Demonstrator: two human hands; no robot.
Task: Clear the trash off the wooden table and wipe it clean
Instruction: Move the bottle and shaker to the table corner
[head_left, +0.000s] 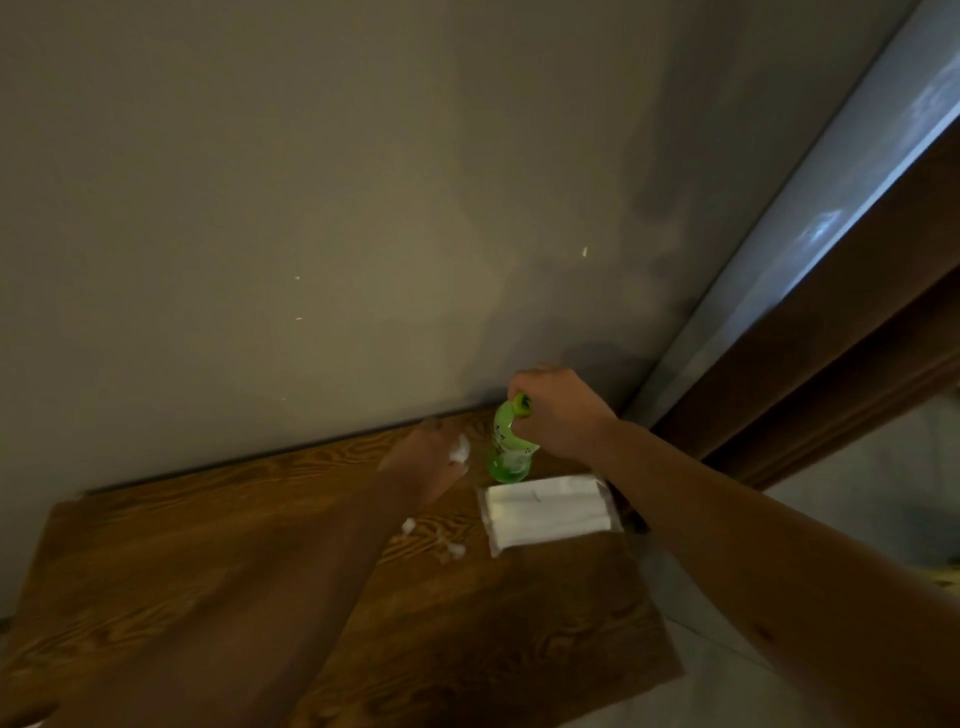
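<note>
A wooden table (218, 571) stands against a grey wall. At its far right corner my right hand (558, 410) grips the top of a green bottle (509, 447) that stands on the table. Just left of the bottle, my left hand (431, 457) is closed around a crumpled white tissue (460, 448). Two small white paper scraps (409, 526) (453, 551) lie on the wood below my left hand. A flat pack of white wipes (548, 512) lies near the table's right edge, in front of the bottle.
The grey wall (311, 208) rises directly behind the table. A dark wooden door frame (831, 353) runs diagonally at the right. Pale floor (727, 675) shows beyond the table's right edge.
</note>
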